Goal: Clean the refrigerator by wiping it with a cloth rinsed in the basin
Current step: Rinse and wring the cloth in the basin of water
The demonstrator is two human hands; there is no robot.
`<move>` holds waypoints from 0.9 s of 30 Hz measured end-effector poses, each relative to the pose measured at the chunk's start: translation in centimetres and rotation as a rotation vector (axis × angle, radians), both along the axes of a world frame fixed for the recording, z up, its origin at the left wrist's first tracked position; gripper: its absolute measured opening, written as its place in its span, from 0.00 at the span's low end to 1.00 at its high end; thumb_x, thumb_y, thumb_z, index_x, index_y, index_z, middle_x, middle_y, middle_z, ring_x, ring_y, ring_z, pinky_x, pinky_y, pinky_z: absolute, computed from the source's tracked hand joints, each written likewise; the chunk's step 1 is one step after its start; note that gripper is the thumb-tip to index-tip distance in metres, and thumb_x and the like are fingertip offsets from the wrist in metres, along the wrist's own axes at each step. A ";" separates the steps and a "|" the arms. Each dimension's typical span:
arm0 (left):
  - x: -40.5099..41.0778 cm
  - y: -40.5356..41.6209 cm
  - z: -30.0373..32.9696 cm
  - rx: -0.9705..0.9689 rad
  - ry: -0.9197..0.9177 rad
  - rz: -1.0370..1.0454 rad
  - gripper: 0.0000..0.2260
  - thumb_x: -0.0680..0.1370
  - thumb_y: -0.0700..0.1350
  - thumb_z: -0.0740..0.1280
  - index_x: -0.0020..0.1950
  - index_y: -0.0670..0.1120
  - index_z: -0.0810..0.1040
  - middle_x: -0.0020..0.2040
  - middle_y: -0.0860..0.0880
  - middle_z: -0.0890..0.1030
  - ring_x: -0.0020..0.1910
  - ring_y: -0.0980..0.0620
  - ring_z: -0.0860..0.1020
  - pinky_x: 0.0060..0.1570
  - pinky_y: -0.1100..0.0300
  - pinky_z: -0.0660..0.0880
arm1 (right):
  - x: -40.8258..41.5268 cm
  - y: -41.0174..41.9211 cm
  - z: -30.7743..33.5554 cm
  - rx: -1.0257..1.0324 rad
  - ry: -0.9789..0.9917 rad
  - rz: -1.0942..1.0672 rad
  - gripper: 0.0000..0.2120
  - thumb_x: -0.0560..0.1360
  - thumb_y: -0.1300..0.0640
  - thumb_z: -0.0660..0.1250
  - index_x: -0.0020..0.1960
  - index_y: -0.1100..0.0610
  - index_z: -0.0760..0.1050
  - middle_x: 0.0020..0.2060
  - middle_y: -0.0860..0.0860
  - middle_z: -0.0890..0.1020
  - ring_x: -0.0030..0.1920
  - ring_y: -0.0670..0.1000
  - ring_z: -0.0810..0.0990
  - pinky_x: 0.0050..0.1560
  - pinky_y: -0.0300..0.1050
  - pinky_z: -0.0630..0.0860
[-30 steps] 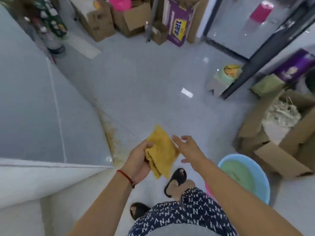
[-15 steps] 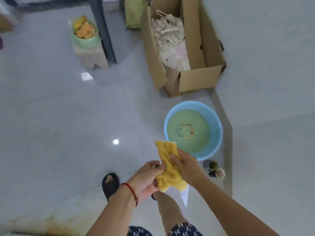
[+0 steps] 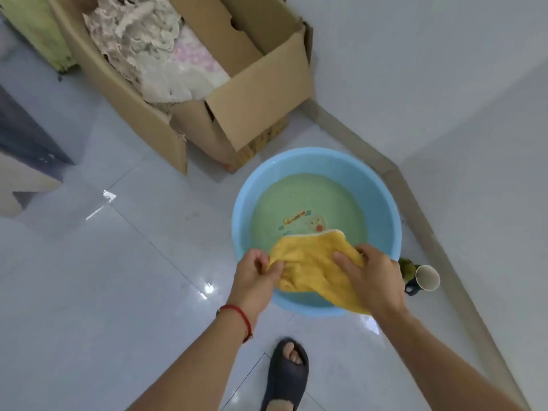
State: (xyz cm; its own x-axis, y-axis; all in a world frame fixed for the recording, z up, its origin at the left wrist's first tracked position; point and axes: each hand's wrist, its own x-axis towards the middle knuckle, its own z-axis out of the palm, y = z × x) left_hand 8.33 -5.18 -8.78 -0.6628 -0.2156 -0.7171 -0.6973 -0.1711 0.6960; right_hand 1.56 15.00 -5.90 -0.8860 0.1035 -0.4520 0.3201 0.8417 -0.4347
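A yellow cloth (image 3: 308,262) is stretched between both my hands over the near side of a light blue basin (image 3: 382,188) that stands on the floor with greenish water in it. My left hand (image 3: 255,271) pinches the cloth's left end. My right hand (image 3: 370,274) grips its right end, and a fold hangs down over the basin's near rim. Whether the cloth touches the water I cannot tell. The refrigerator is out of view.
An open cardboard box (image 3: 261,93) of pale fabric stands just beyond the basin. A paper cup (image 3: 427,277) and a dark mug lie to the basin's right, beside the wall's skirting. My sandalled foot (image 3: 287,372) is on the white tiles below.
I have turned from the refrigerator to the basin. The cloth, first in the left hand alone, is now held by both hands and has come down over the basin's near rim.
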 end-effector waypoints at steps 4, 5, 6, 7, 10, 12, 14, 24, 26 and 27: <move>-7.5 1.5 -5.6 -0.417 0.201 -0.275 0.10 0.78 0.35 0.67 0.51 0.48 0.71 0.43 0.52 0.72 0.37 0.56 0.72 0.36 0.66 0.70 | -4.1 2.0 -7.8 0.078 0.118 -0.044 0.15 0.80 0.45 0.70 0.63 0.49 0.76 0.55 0.49 0.81 0.54 0.56 0.79 0.44 0.47 0.67; -8.5 2.2 -7.1 -0.530 0.266 -0.317 0.11 0.77 0.33 0.67 0.51 0.48 0.72 0.45 0.52 0.73 0.42 0.52 0.74 0.41 0.62 0.72 | -4.5 2.3 -9.6 0.094 0.131 -0.045 0.15 0.81 0.47 0.69 0.64 0.51 0.75 0.58 0.51 0.80 0.55 0.58 0.79 0.44 0.48 0.67; -9.0 2.3 -8.1 -0.681 0.353 -0.372 0.12 0.76 0.33 0.68 0.52 0.48 0.73 0.48 0.51 0.73 0.46 0.49 0.75 0.45 0.57 0.72 | -5.1 2.4 -10.6 0.139 0.134 -0.035 0.15 0.82 0.49 0.68 0.66 0.52 0.74 0.59 0.52 0.78 0.55 0.60 0.79 0.44 0.48 0.67; -9.2 2.8 -9.4 -0.855 0.414 -0.472 0.12 0.75 0.35 0.70 0.54 0.48 0.75 0.50 0.50 0.73 0.48 0.46 0.75 0.47 0.53 0.73 | -5.2 2.9 -12.2 0.188 0.149 -0.043 0.15 0.82 0.51 0.67 0.67 0.53 0.73 0.60 0.54 0.76 0.54 0.61 0.78 0.44 0.50 0.68; -8.7 3.3 -12.7 -1.229 0.298 -0.856 0.14 0.76 0.49 0.73 0.60 0.55 0.76 0.55 0.45 0.72 0.53 0.41 0.74 0.48 0.47 0.72 | -5.1 2.5 -15.1 0.357 0.198 -0.005 0.18 0.82 0.56 0.62 0.72 0.52 0.69 0.62 0.58 0.72 0.59 0.62 0.72 0.52 0.56 0.70; -8.7 4.0 -14.3 -1.003 -0.053 -0.935 0.14 0.81 0.62 0.62 0.65 0.61 0.73 0.63 0.45 0.69 0.64 0.40 0.68 0.59 0.44 0.71 | -4.1 1.3 -16.8 0.341 0.148 0.180 0.21 0.84 0.49 0.58 0.76 0.45 0.64 0.71 0.56 0.67 0.66 0.61 0.67 0.57 0.60 0.71; -9.5 4.3 -15.8 -0.765 -0.254 -0.866 0.20 0.82 0.66 0.50 0.69 0.62 0.71 0.69 0.42 0.67 0.70 0.38 0.64 0.68 0.43 0.66 | -3.2 0.0 -18.4 0.297 0.000 0.321 0.22 0.84 0.38 0.51 0.77 0.40 0.60 0.76 0.53 0.59 0.72 0.60 0.61 0.61 0.65 0.71; -12.9 6.6 -15.8 -0.204 -0.576 -0.375 0.32 0.81 0.71 0.50 0.65 0.45 0.73 0.63 0.41 0.80 0.55 0.38 0.83 0.53 0.41 0.80 | -4.6 -4.0 -20.1 -0.346 -0.241 -0.482 0.33 0.78 0.33 0.62 0.79 0.46 0.61 0.75 0.57 0.66 0.69 0.64 0.74 0.68 0.57 0.73; -12.4 6.0 -16.6 0.057 -0.633 -0.221 0.42 0.73 0.80 0.51 0.60 0.44 0.79 0.52 0.41 0.85 0.45 0.41 0.86 0.45 0.37 0.82 | -4.6 -5.2 -19.5 -0.675 -0.285 -0.659 0.38 0.73 0.29 0.66 0.77 0.45 0.67 0.69 0.53 0.77 0.66 0.58 0.78 0.71 0.54 0.73; -12.2 5.8 -17.4 0.105 -0.589 -0.205 0.41 0.71 0.80 0.55 0.56 0.45 0.81 0.45 0.43 0.86 0.40 0.43 0.85 0.42 0.42 0.83 | -4.6 -5.5 -19.6 -0.716 -0.257 -0.674 0.36 0.72 0.29 0.68 0.74 0.47 0.71 0.63 0.51 0.80 0.63 0.55 0.79 0.71 0.51 0.74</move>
State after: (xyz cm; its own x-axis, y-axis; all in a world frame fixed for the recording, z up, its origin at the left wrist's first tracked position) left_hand -3.89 0.60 -26.13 -0.1708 -0.0349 -0.9847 -0.9843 -0.0402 0.1721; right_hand -3.07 9.52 -25.47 -0.6104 0.1763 -0.7722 0.7865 0.0199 -0.6172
